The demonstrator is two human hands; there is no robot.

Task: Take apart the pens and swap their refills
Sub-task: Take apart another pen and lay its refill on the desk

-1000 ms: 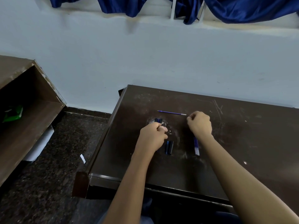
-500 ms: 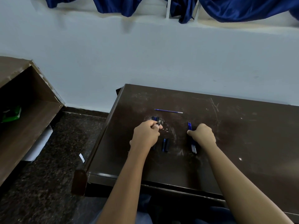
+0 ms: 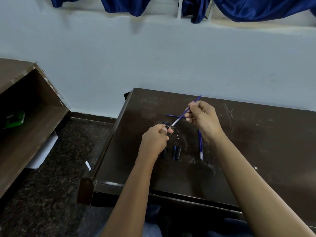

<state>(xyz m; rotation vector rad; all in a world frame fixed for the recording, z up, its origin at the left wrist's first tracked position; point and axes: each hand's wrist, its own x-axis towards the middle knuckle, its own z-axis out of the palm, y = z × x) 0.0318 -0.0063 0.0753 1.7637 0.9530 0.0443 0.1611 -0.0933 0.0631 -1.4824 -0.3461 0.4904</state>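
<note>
Grips a dark barrel (image 3: 164,152) in the left hand (image 3: 154,141), fingers curled tight round it, low over the desk (image 3: 256,134). Pinches a blue refill (image 3: 196,100) in the right hand (image 3: 202,119), thumb and fingers closed on its middle, clear tip slanting down to the barrel's mouth; touching or not, cannot tell. Flat on the desk: a second refill (image 3: 171,115) beyond the hands, a third refill (image 3: 201,147), maybe a pair, beside the right wrist, two short caps (image 3: 177,152) just right of the left hand.
</note>
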